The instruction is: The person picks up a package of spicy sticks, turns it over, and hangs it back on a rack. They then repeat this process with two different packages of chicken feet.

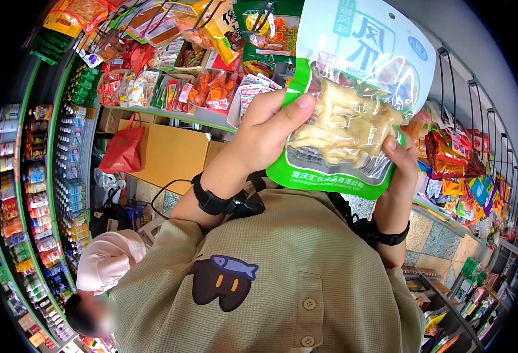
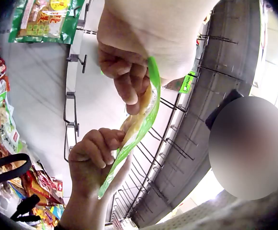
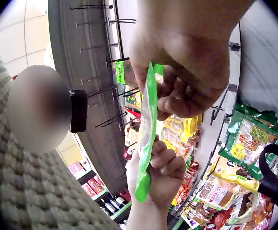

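A green-and-white bag of chicken feet (image 1: 353, 126) is held up in front of the chest, its clear window showing the pale pieces inside. My left hand (image 1: 271, 126) grips its left edge, thumb on the front. On the lower right edge, my right hand (image 1: 401, 165) holds it with the thumb against the window. Both wrist views show the bag edge-on as a thin green strip (image 2: 151, 112), with curled fingers (image 2: 127, 88) behind it. Seen from the right wrist, the bag (image 3: 150, 129) stands between both hands.
Packed snack shelves (image 1: 170, 94) run behind the bag, with hanging packets (image 1: 271, 29) above. Bare metal hooks (image 1: 447, 82) project at the right. A red bag (image 1: 123, 147) stands by a cardboard-coloured box (image 1: 173, 153). Another person in a pink top (image 1: 109, 259) is at lower left.
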Demonstrator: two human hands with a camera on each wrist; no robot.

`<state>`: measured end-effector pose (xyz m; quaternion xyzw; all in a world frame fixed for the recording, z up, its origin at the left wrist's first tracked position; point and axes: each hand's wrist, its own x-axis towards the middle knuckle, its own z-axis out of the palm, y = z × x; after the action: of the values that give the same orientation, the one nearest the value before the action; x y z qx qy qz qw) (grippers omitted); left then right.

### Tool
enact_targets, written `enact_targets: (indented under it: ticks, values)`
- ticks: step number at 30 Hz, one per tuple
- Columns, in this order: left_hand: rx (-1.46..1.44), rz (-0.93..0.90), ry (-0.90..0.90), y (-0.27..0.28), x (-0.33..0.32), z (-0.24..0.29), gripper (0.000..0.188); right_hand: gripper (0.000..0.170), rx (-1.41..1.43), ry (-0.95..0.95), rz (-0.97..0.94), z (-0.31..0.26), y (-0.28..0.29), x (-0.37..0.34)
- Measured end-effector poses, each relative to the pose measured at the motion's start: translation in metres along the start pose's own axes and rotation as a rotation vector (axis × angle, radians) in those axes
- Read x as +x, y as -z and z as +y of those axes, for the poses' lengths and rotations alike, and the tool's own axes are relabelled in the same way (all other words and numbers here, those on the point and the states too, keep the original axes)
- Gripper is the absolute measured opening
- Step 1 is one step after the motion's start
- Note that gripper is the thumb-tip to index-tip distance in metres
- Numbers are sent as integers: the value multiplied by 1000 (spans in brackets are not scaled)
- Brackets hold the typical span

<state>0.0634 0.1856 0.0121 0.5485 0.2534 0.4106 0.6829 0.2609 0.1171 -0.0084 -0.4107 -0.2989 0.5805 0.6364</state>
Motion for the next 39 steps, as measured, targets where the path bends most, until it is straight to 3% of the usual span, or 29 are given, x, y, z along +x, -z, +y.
enact_targets:
  ticks: [6,8,13,14,18,21,25,33,39]
  values:
    - [280,-66,-17,13,-4,-1,30,44,109,74,-50,7,4,7]
    - [360,-161,4,25,-2,-1,24,44,-35,154,-18,7,3,7]
    - [371,-125,-158,32,6,-19,27,40,-405,262,-87,1,8,2]
    - [347,-124,-175,30,6,-19,28,34,-341,195,-47,1,5,-3]
    - [320,-208,-161,30,11,-21,31,32,-758,537,-285,-12,3,5]
    - [20,-315,-122,38,21,-37,29,34,-831,618,-314,-18,-8,1]
    - [-152,-272,-81,42,20,-58,26,34,-908,668,-296,-20,-21,-3]
    - [-886,-326,-46,41,19,-72,25,28,-1116,770,-196,-28,-13,-12]
    - [-989,-370,-66,39,19,-74,19,26,-1037,760,-231,-28,-14,-16]
